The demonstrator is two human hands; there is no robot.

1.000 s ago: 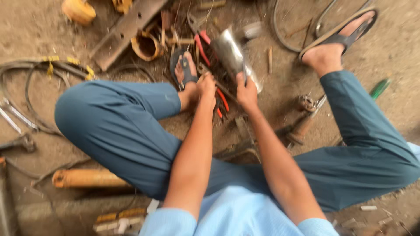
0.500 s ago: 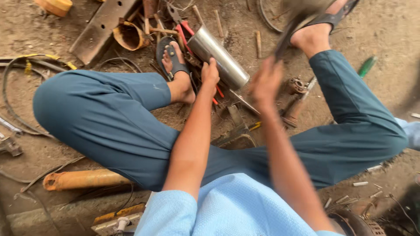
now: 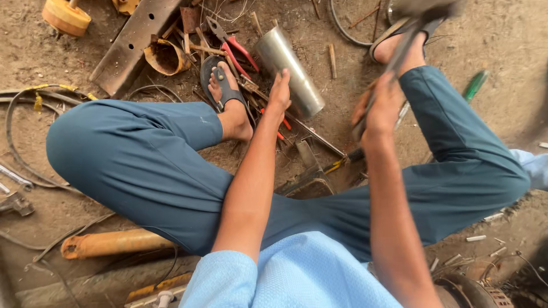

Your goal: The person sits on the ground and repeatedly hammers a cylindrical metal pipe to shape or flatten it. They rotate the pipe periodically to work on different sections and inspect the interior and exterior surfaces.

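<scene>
Fingers (image 3: 281,85) of our left hand (image 3: 278,96) lay nearly flat and held close together against the side of a shiny, cylindrical metal tube (image 3: 288,69), pressing on it without wrapping around it. That tube lay on the dirt floor (image 3: 502,131), slanting from upper left to lower right, just beside our sandalled left foot (image 3: 225,94). Our right hand (image 3: 379,105) was raised above the floor and curled tightly around the long handle of a blurred hammer (image 3: 408,34), whose dark head showed near the top edge, over our right foot (image 3: 399,48). The hammer head stood well apart from the tube.

We sat cross-legged in teal trousers (image 3: 137,159) and a light blue shirt (image 3: 302,274). Red-handled pliers (image 3: 231,43) lay just left of the tube, near the toes of the left foot. A rusty flat steel bar (image 3: 134,45) slanted across the upper left, with a torn, rusted can (image 3: 165,57) touching its lower end. A round yellow wheel-like piece (image 3: 65,16) sat in the top left corner. A rusty orange pipe (image 3: 111,244) lay on the floor below our left knee. A green-handled tool (image 3: 475,84) lay to the right of our right knee. Loose cables (image 3: 23,100) curved along the left side.
</scene>
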